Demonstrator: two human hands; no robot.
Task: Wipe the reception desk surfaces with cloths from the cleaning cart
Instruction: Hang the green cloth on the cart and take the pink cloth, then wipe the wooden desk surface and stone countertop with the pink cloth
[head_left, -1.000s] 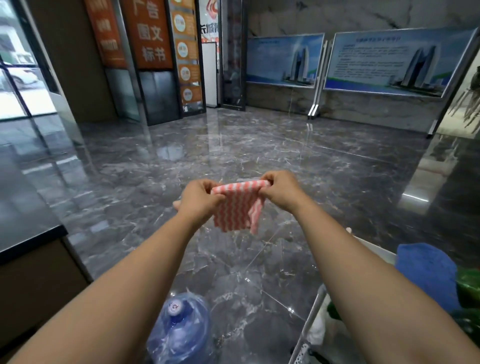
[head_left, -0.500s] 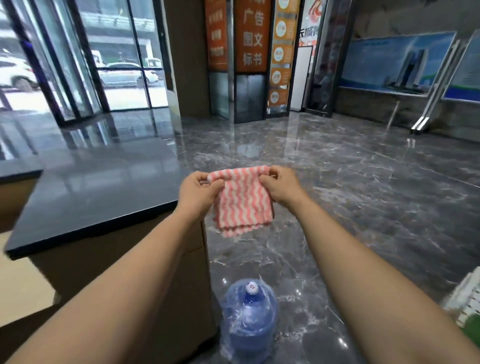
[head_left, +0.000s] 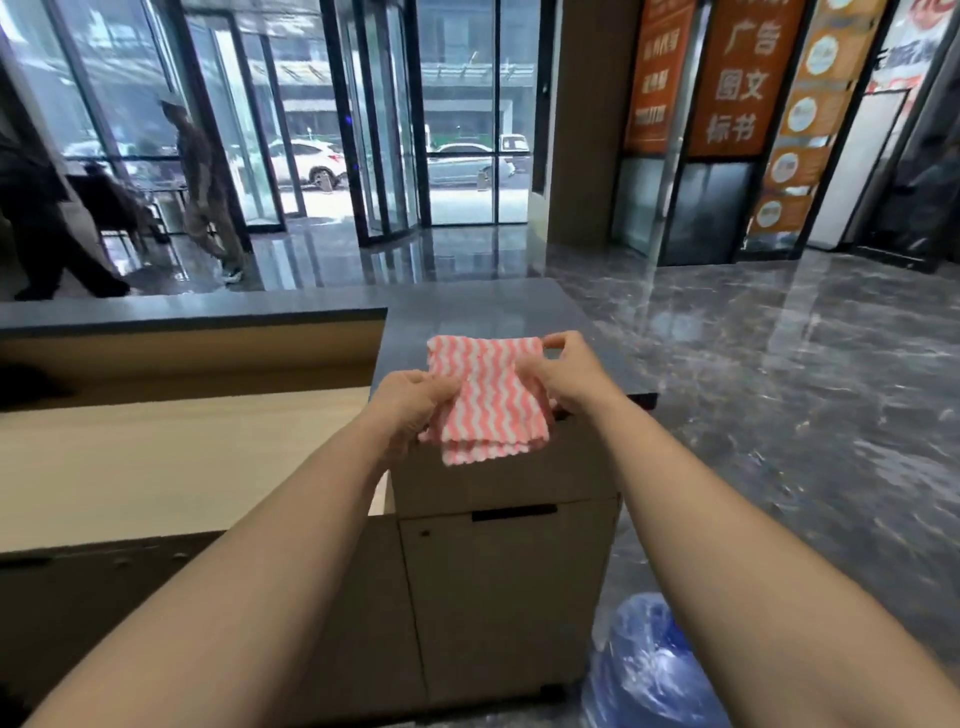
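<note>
A pink and white wavy-striped cloth (head_left: 485, 395), folded, hangs in the air over the near end of the reception desk. My left hand (head_left: 413, 402) pinches its left edge and my right hand (head_left: 563, 371) pinches its upper right corner. The desk has a dark grey raised top (head_left: 467, 309) that runs left as a ledge (head_left: 192, 312), and a lower pale work surface (head_left: 171, 457) inside it. Below the cloth is the desk's beige end cabinet (head_left: 509, 587) with a dark slot handle.
A blue water jug (head_left: 649, 670) wrapped in plastic stands on the marble floor at the cabinet's right foot. Two people (head_left: 208, 182) walk near the glass doors beyond the desk. Orange banners (head_left: 743, 78) stand at the back right. Shiny floor (head_left: 779, 389) stretches to the right.
My view has swung left from the open floor and the cart to face the desk. The cloth stays held between both hands and is now over the desk's end.
</note>
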